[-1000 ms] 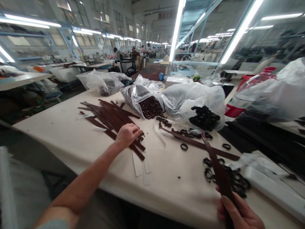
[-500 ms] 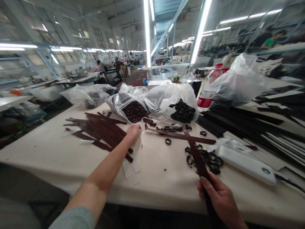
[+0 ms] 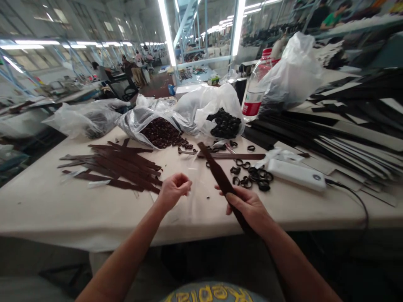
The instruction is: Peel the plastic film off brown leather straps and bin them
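Observation:
My right hand (image 3: pixel 248 206) grips a dark brown leather strap (image 3: pixel 217 170) that slants up and away over the table. My left hand (image 3: pixel 173 191) hovers just left of it, fingers pinched together on something I cannot make out, perhaps a small loop. A pile of brown straps (image 3: pixel 119 165) lies to the left on the cream table (image 3: pixel 47 205). Black loops (image 3: pixel 252 178) are scattered right of the held strap. An open bag of brown loops (image 3: pixel 160 132) and a bag of black loops (image 3: pixel 225 123) sit behind.
A white power bank (image 3: pixel 297 175) with a black cable lies at the right. Stacks of black straps (image 3: pixel 330 130) cover the right side. A red-labelled bottle (image 3: pixel 255 96) and further plastic bags (image 3: pixel 85 119) stand at the back. Other people work far off.
My left hand left the brown strap pile and came back to the middle, now pinched. My right hand brought its strap leftward towards it. The view swung right and down.

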Demonstrator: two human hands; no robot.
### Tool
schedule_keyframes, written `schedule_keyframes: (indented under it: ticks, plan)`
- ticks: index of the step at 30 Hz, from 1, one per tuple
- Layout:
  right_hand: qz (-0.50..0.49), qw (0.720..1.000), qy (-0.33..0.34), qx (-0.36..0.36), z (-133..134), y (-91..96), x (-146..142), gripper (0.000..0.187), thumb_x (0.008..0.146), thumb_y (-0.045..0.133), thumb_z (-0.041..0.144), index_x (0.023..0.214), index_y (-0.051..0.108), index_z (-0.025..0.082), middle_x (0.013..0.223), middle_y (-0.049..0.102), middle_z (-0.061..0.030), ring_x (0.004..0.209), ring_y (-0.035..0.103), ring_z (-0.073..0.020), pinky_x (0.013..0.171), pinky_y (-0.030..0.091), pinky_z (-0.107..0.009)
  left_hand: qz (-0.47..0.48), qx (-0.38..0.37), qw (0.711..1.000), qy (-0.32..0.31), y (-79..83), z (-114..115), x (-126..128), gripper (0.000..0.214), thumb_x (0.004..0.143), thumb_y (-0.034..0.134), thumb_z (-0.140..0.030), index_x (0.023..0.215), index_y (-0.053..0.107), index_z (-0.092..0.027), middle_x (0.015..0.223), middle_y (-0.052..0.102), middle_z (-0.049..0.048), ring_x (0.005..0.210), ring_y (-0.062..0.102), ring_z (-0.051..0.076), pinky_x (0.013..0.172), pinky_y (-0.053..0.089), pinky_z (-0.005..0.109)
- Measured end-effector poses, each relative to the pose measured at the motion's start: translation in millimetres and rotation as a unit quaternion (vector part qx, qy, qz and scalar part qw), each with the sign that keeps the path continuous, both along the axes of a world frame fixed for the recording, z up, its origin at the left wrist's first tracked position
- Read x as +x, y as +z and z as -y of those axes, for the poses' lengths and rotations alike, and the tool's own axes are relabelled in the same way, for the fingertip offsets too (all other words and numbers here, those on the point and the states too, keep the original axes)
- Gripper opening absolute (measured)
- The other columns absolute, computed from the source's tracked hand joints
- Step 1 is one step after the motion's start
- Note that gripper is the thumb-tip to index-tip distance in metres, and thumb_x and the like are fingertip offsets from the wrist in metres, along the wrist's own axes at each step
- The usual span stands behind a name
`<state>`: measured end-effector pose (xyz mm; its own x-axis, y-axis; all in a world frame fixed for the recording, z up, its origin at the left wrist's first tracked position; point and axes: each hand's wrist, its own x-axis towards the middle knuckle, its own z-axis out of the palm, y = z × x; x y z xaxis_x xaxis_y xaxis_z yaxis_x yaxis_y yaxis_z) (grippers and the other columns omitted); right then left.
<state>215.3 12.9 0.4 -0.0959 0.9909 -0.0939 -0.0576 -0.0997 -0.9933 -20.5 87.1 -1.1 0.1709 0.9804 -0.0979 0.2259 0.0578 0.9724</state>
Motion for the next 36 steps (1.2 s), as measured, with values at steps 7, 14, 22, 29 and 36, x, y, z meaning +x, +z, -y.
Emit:
schedule_keyframes:
  ticks: [7, 14, 22, 29, 36]
  plan:
    - [-0.086, 0.992, 0.089, 0.015, -33, 5.8, -42, 0.040, 0.078, 0.072, 0.050, 0.097, 0.073, 0.014, 0.078, 0.065, -0.0007, 0.051, 0.055, -0.0082, 0.048, 0.046, -0.020, 0.074, -0.045, 0.995, -0.050, 2.3, 34, 20, 0.030, 0.065, 0.080, -0.036, 0.073, 0.059, -0.017, 0.061, 0.055, -0.0040, 0.052, 0.052, 0.009, 0.048, 0.046, 0.020]
    - [-0.020, 0.994, 0.089, 0.063, -30, 14.3, -45, 0.027, 0.084, 0.066, 0.039, 0.090, 0.073, 0.014, 0.060, 0.058, 0.0034, 0.049, 0.054, -0.0087, 0.046, 0.043, -0.019, 0.049, -0.076, 0.988, -0.125, -11.3, 46, 23, 0.032, 0.070, 0.076, -0.044, 0.082, 0.071, -0.015, 0.069, 0.066, 0.0022, 0.061, 0.057, 0.013, 0.055, 0.047, 0.023]
    - [0.047, 0.995, 0.057, 0.070, -31, 25.1, -32, 0.030, 0.085, 0.063, 0.037, 0.095, 0.075, 0.012, 0.050, 0.058, 0.0036, 0.044, 0.053, -0.0085, 0.045, 0.035, -0.018, -0.082, -0.047, 0.964, -0.250, -11.3, 65, 32, 0.031, 0.090, 0.055, -0.039, 0.095, 0.079, -0.019, 0.087, 0.077, 0.0038, 0.082, 0.067, 0.021, 0.074, 0.050, 0.028]
    - [0.034, 0.995, 0.003, 0.093, -25, 31.0, -18, 0.033, 0.088, 0.061, 0.040, 0.105, 0.072, 0.013, 0.064, 0.062, 0.0022, 0.049, 0.058, -0.0096, 0.047, 0.041, -0.020, 0.039, -0.148, 0.972, -0.178, -0.6, 62, 31, 0.031, 0.077, 0.071, -0.045, 0.076, 0.077, -0.015, 0.072, 0.075, 0.0060, 0.065, 0.064, 0.017, 0.065, 0.050, 0.027]
    - [0.079, 0.992, -0.052, 0.084, 20, 35.6, 21, 0.030, 0.093, 0.057, 0.043, 0.101, 0.067, 0.015, 0.085, 0.069, -0.0040, 0.049, 0.056, -0.0085, 0.045, 0.042, -0.021, 0.227, -0.149, 0.961, 0.041, 3.4, 33, 31, 0.049, 0.053, 0.086, -0.056, 0.061, 0.059, -0.016, 0.056, 0.059, -0.0024, 0.049, 0.051, 0.008, 0.049, 0.045, 0.020]
